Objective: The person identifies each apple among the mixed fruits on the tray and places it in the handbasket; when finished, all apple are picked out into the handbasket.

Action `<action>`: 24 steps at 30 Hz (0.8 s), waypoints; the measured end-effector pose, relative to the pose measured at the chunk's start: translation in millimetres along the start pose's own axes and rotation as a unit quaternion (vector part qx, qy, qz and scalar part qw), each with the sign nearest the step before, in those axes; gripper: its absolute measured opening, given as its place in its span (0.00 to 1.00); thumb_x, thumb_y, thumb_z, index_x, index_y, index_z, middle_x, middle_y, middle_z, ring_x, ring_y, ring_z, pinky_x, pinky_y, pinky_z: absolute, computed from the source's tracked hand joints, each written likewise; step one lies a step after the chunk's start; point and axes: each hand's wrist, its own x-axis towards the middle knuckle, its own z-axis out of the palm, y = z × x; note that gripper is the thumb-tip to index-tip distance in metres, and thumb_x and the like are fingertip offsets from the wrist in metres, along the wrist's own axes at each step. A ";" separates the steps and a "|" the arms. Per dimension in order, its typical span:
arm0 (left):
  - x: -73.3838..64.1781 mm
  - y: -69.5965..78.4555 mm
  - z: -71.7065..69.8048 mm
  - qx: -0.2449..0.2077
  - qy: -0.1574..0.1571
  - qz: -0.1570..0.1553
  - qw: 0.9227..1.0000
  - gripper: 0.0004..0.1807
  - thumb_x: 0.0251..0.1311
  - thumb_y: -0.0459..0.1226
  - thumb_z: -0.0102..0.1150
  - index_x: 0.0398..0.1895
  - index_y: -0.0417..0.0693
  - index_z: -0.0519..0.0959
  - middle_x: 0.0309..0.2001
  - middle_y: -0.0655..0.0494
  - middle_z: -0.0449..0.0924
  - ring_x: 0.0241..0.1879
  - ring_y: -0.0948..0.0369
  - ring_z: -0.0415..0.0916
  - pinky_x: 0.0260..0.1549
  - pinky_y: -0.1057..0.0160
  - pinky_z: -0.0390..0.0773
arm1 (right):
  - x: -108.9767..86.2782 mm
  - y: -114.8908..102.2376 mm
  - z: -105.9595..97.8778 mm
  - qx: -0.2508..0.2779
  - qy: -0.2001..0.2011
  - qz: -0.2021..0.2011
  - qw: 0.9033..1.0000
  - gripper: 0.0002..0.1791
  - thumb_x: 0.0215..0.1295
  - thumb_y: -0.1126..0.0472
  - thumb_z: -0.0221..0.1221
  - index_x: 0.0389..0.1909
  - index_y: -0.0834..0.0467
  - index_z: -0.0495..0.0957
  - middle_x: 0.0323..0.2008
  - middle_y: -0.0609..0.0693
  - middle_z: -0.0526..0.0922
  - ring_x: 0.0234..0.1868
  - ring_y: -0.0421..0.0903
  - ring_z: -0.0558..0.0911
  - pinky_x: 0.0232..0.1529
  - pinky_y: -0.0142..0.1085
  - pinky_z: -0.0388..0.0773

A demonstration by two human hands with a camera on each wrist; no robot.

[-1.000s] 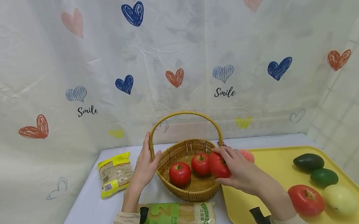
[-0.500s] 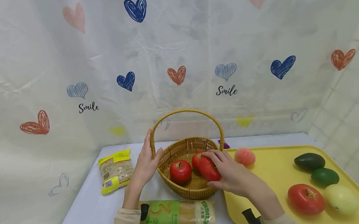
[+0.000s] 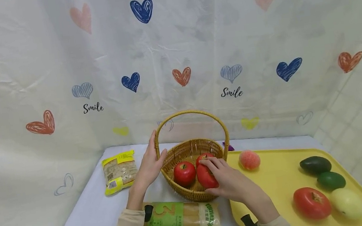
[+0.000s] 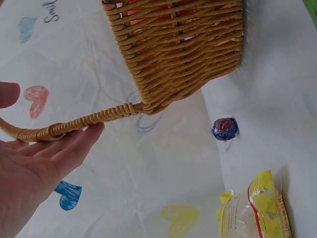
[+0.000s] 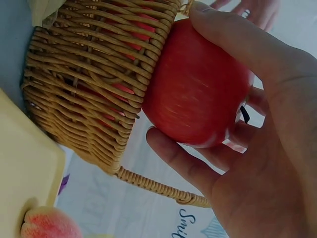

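A wicker basket (image 3: 196,196) with a tall hooped handle stands mid-table. Two red apples, a left one (image 3: 184,173) and a partly covered rear one (image 3: 203,158), lie inside it. My right hand (image 3: 235,183) holds a third red apple (image 5: 198,89) at the basket's right side, its fingers and thumb curved about the fruit. In the right wrist view this apple is at the basket rim. My left hand (image 3: 148,166) rests against the left side of the basket handle (image 4: 94,118), fingers extended along it and thumb apart from it.
On the yellow tray (image 3: 278,184) lie a peach (image 3: 249,160), two dark green fruits, a large red fruit (image 3: 312,203) and a pale yellow-green fruit (image 3: 348,203). A noodle packet (image 3: 180,218) lies before the basket; a yellow packet (image 3: 120,172) lies left. A small dark wrapped item (image 4: 225,129) sits nearby.
My right hand has carried its apple leftward and down from the basket's right rim, further into the basket. The peach has come into full view. My left hand stays at the handle.
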 end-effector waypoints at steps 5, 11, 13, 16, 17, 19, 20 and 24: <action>0.1 -0.4 -0.7 -0.001 0.002 0.002 1.000 0.44 0.78 0.47 0.49 0.84 0.64 0.33 0.85 0.54 0.36 0.83 0.48 0.43 0.79 0.40 0.54 | 2.0 0.1 2.3 -0.001 0.002 0.001 1.000 0.47 0.55 0.45 0.76 0.73 0.50 0.64 0.67 0.55 0.73 0.62 0.54 0.76 0.43 0.47 0.87; -0.3 -1.5 0.8 -0.008 0.003 0.003 1.000 0.44 0.78 0.48 0.50 0.85 0.62 0.33 0.85 0.54 0.37 0.84 0.48 0.42 0.79 0.40 0.53 | 6.2 -0.8 7.2 -0.005 -0.006 -0.010 1.000 0.46 0.56 0.44 0.75 0.72 0.51 0.65 0.67 0.54 0.72 0.63 0.54 0.76 0.45 0.49 0.87; -1.3 -1.4 1.6 -0.010 -0.002 0.000 1.000 0.45 0.78 0.48 0.49 0.85 0.62 0.33 0.85 0.54 0.36 0.84 0.48 0.42 0.79 0.39 0.52 | 7.2 -1.6 8.7 0.000 -0.014 -0.013 1.000 0.45 0.57 0.44 0.74 0.72 0.51 0.65 0.68 0.55 0.72 0.64 0.55 0.76 0.46 0.51 0.87; -2.5 -0.3 2.3 -0.012 -0.008 -0.004 1.000 0.44 0.78 0.49 0.49 0.85 0.63 0.32 0.85 0.55 0.36 0.84 0.48 0.41 0.79 0.39 0.52 | 8.3 -2.2 10.5 0.013 -0.026 -0.009 1.000 0.45 0.58 0.43 0.73 0.73 0.51 0.64 0.68 0.55 0.71 0.65 0.55 0.75 0.46 0.52 0.87; -2.6 0.1 2.2 -0.012 -0.009 -0.003 1.000 0.44 0.78 0.49 0.49 0.85 0.62 0.33 0.85 0.55 0.36 0.84 0.48 0.41 0.79 0.39 0.52 | 8.9 -2.4 10.7 0.017 -0.029 -0.009 0.999 0.45 0.59 0.43 0.73 0.73 0.50 0.64 0.68 0.55 0.71 0.65 0.55 0.74 0.46 0.52 0.87; -2.4 0.8 1.6 -0.011 -0.008 -0.003 1.000 0.44 0.78 0.49 0.49 0.84 0.64 0.33 0.85 0.55 0.36 0.84 0.49 0.41 0.79 0.39 0.53 | 11.0 -2.8 10.8 0.023 -0.031 -0.014 0.999 0.45 0.59 0.44 0.73 0.73 0.51 0.64 0.67 0.56 0.71 0.65 0.55 0.74 0.46 0.53 0.86; -2.1 1.1 1.2 -0.010 -0.006 -0.001 1.000 0.44 0.78 0.49 0.49 0.84 0.63 0.33 0.85 0.55 0.36 0.84 0.48 0.41 0.79 0.39 0.53 | 12.5 -2.9 10.5 0.023 -0.031 -0.017 0.999 0.45 0.59 0.44 0.73 0.73 0.51 0.64 0.67 0.56 0.72 0.65 0.55 0.74 0.46 0.54 0.86; -1.3 1.3 -1.2 -0.006 -0.001 0.004 1.000 0.44 0.78 0.48 0.49 0.84 0.63 0.32 0.85 0.54 0.36 0.84 0.48 0.42 0.79 0.38 0.53 | 20.0 -3.4 8.2 0.028 -0.030 -0.023 0.999 0.45 0.59 0.45 0.73 0.73 0.52 0.64 0.67 0.55 0.71 0.66 0.54 0.74 0.48 0.54 0.86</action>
